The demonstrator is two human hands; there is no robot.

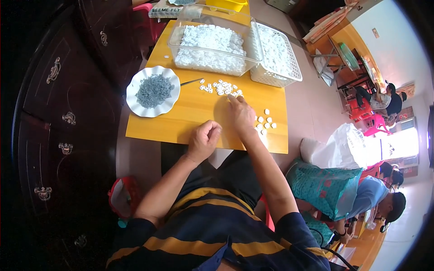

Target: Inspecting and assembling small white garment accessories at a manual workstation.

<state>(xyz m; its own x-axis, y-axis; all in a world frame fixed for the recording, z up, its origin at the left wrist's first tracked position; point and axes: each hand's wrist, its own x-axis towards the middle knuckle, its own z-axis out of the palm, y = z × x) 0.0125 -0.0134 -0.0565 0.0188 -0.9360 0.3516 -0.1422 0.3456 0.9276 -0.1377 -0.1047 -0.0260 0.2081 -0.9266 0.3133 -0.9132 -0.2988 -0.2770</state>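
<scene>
My left hand [204, 141] is closed near the table's front edge, its fingers curled in; anything inside them is hidden. Farther forward, my right hand [242, 115] reaches to a loose group of small white plastic pieces with dark holes [221, 88]. Its fingertips are drawn together at the near edge of that group, and I cannot make out what is between them. Right of this hand lie several small white pieces [266, 125], spread apart. At the left, a white scalloped dish [132, 95] holds a heap of small grey-blue pin-like parts [155, 90].
Behind the pieces stand a clear plastic bin [215, 68] and a white perforated basket [280, 79], both full of white pieces. A thin dark stick [191, 81] lies by the dish. Dark drawers [58, 104] line the left; sacks [323, 185] and other people are at the right.
</scene>
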